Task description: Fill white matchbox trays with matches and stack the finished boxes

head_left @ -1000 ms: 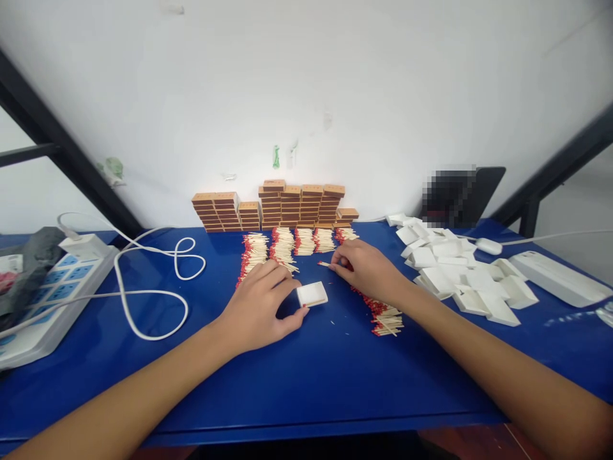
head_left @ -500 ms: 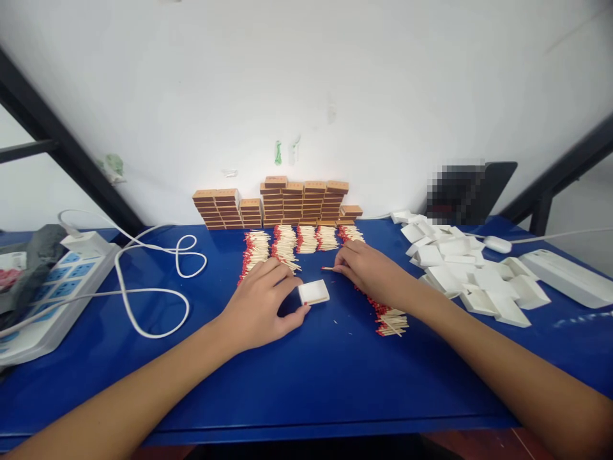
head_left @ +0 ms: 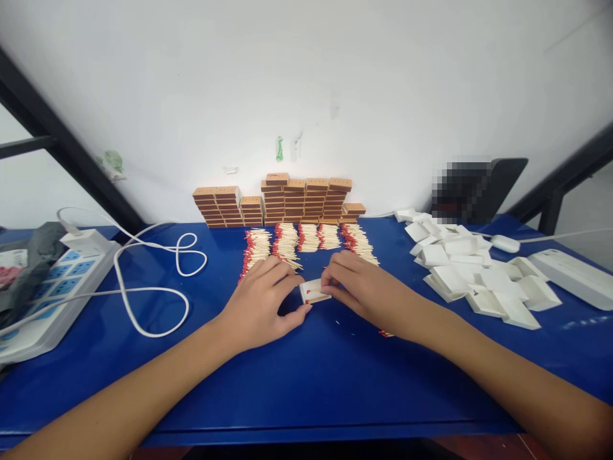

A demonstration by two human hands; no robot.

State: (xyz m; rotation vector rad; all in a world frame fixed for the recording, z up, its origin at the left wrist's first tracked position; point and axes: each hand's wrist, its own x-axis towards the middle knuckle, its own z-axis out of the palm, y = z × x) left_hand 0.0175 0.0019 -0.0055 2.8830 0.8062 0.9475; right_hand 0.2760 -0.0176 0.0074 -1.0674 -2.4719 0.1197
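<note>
My left hand [head_left: 267,300] steadies a small white matchbox tray [head_left: 312,285] at its left end, with thumb and forefinger at the near and far corners. Red-headed matches lie inside the tray along its length. My right hand [head_left: 357,281] is over the tray's right end, its fingertips pinched on a match [head_left: 316,293] whose head points left. The right hand covers that end of the tray. Beyond both hands, loose matches [head_left: 288,246] lie in several rows, red heads to the left. A few more match heads [head_left: 385,333] show below my right wrist.
Stacked brown matchboxes [head_left: 272,207] stand along the wall. A heap of white trays [head_left: 460,255] lies at the right, near a white box [head_left: 572,279] and a black object [head_left: 502,191]. At the left are a power strip [head_left: 52,313] and a looping white cable [head_left: 184,306].
My right hand has moved left and slightly down, bringing the match from beside the tray into it. More of the right-hand match row shows. The left hand stays at the tray.
</note>
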